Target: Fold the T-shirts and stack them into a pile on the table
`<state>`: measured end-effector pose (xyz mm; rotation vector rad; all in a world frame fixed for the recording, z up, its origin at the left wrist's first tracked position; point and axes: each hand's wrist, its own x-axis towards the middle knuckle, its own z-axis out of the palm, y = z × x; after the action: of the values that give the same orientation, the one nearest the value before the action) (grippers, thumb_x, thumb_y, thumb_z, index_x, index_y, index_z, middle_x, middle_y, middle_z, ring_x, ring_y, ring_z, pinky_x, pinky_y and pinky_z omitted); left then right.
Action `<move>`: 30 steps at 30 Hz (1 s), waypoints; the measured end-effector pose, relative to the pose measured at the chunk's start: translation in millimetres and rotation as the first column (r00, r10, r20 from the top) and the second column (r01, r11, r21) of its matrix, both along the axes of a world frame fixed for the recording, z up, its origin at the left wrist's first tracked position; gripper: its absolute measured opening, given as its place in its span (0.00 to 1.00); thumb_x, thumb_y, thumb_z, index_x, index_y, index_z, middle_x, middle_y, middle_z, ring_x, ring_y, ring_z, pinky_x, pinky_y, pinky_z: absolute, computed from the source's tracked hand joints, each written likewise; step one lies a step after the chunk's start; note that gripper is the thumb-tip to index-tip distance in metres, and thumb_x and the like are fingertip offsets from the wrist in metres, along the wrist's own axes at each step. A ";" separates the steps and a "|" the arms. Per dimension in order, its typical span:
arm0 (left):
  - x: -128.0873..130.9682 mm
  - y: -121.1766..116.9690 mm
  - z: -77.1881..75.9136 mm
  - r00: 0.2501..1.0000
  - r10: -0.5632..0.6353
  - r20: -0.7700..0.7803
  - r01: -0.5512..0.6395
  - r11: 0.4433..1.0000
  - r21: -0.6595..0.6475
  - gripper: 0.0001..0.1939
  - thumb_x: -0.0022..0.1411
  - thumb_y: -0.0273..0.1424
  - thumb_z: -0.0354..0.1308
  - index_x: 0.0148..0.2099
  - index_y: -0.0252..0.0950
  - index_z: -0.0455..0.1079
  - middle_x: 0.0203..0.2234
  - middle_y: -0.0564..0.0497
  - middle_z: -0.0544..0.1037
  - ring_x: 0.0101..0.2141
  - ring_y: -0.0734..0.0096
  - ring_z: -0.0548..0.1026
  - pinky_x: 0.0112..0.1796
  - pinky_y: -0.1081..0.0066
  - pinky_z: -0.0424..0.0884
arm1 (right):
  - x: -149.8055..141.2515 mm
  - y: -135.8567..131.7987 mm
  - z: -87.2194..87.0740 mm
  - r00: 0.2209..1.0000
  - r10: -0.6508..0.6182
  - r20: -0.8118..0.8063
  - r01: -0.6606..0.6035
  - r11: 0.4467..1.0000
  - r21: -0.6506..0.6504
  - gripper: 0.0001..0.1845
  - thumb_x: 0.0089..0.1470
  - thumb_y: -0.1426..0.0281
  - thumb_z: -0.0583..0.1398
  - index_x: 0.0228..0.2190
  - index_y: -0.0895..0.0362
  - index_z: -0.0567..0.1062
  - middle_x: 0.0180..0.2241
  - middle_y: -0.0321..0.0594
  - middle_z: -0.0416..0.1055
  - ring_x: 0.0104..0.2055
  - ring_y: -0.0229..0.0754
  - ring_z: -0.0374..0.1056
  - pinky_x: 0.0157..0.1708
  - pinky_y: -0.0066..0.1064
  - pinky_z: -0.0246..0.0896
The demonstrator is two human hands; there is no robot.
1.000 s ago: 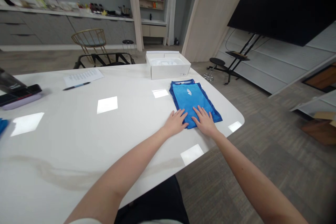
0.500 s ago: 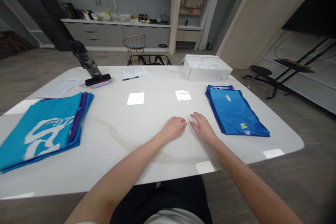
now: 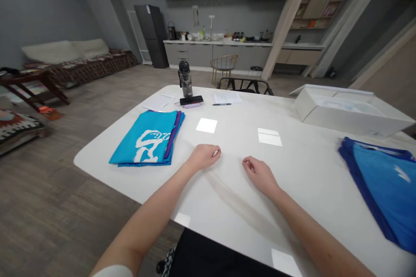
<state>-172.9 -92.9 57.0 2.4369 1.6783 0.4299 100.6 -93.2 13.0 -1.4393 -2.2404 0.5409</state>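
Note:
My left hand is over the white table, its fingers curled together and nothing visible in them. A little to the right, my right hand is also closed, thumb against fingers, with nothing seen in it. A gap separates the two hands. Nearest to my left hand is a folded stack of turquoise, purple and blue cloth with white lettering. At the right edge lies a folded blue garment stack with a small white mark, partly cut off by the frame. Neither hand touches a stack.
An open white box stands at the far right of the table. Toward the back left are a dark bottle, a black flat object, papers and a pen. Chairs stand beyond the table.
My view has swung left, bringing the sofa and fridge into sight. My hands have moved apart toward the turquoise stack's side, and their fingers have curled closed.

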 end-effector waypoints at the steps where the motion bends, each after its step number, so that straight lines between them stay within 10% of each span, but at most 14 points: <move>1: -10.7 3.3 3.7 0.996 0.086 0.007 -0.087 0.996 0.004 0.15 0.72 0.35 0.50 0.47 0.43 0.78 0.34 0.52 0.83 0.37 0.65 0.80 0.39 0.69 0.69 | -17.4 3.7 1.7 0.999 0.048 0.015 -0.048 0.999 0.018 0.12 0.68 0.63 0.53 0.39 0.52 0.76 0.29 0.34 0.74 0.31 0.42 0.68 0.36 0.33 0.57; 7: -96.1 36.9 27.2 0.820 0.573 -0.004 -0.569 0.816 0.103 0.15 0.70 0.33 0.52 0.53 0.40 0.76 0.50 0.43 0.79 0.52 0.53 0.75 0.53 0.57 0.66 | -110.1 38.6 6.8 0.949 0.249 0.196 -0.275 0.954 0.118 0.13 0.71 0.64 0.52 0.42 0.54 0.75 0.37 0.41 0.77 0.41 0.45 0.71 0.44 0.35 0.55; 12: -154.6 45.1 11.3 0.546 0.837 -0.014 -0.836 0.546 0.052 0.22 0.68 0.37 0.55 0.61 0.35 0.70 0.57 0.36 0.73 0.58 0.45 0.69 0.56 0.49 0.64 | -100.8 71.9 -0.6 0.957 0.123 0.263 -0.173 0.969 0.176 0.13 0.70 0.62 0.51 0.43 0.55 0.73 0.40 0.44 0.77 0.43 0.48 0.72 0.44 0.36 0.56; 22: -167.0 47.2 -6.6 0.535 0.845 0.009 -0.842 0.533 0.088 0.14 0.73 0.33 0.48 0.47 0.36 0.75 0.50 0.38 0.77 0.46 0.52 0.78 0.47 0.58 0.70 | 124.2 110.2 -14.8 0.929 -0.266 0.257 0.286 0.957 -0.041 0.26 0.60 0.42 0.53 0.33 0.51 0.71 0.22 0.35 0.68 0.27 0.47 0.67 0.29 0.35 0.53; 30: -109.1 75.0 12.4 0.560 0.808 0.181 -0.828 0.553 0.094 0.14 0.74 0.30 0.43 0.47 0.39 0.71 0.43 0.44 0.82 0.48 0.56 0.77 0.64 0.43 0.52 | 127.9 119.3 -4.6 0.947 -0.217 0.236 0.257 0.954 -0.156 0.27 0.57 0.41 0.54 0.29 0.50 0.73 0.26 0.37 0.73 0.30 0.46 0.69 0.28 0.33 0.53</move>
<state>-281.9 -17.9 69.3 1.4535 2.7455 0.8224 228.5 26.1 8.5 -1.9172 -2.1763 0.5460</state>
